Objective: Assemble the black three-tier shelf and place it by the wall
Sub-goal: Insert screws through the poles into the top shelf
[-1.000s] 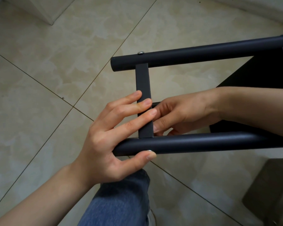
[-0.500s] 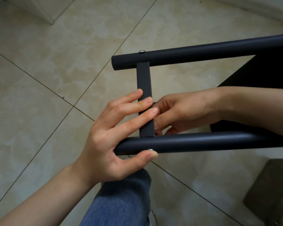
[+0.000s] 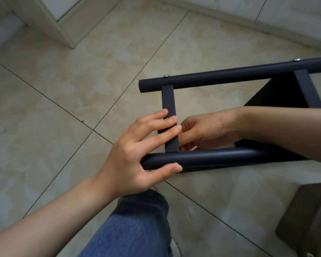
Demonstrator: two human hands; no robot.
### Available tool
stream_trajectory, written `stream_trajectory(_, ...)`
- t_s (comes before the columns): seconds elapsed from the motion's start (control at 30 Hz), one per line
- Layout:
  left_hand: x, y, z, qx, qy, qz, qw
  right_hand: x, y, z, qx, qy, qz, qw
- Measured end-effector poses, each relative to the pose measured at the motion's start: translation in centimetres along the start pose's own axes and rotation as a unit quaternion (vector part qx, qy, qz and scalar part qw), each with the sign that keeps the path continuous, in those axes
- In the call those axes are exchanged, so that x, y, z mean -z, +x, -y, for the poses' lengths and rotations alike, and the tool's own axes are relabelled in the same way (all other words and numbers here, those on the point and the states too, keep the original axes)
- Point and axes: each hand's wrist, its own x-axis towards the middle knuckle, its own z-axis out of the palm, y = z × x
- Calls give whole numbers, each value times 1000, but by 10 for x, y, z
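a: left hand (image 3: 130,156)?
b: grip open, fingers straight across the black crossbar (image 3: 168,97), thumb pressed against the near tube (image 3: 230,158).
a: right hand (image 3: 202,132)?
b: curled behind that crossbar. can't tell if it holds anything.
a: and the shelf frame (image 3: 278,93)?
b: on its side over the tiled floor (image 3: 63,89), above a jeans leg (image 3: 137,229).

Home interior: beige marbled floor tiles (image 3: 67,101), white baseboard (image 3: 230,25), white doorframe corner (image 3: 63,32).
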Motion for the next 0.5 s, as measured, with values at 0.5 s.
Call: stream_trajectory(0.5, 52, 28, -34, 118, 132, 265, 948, -39, -72, 28, 15, -242, -122, 963)
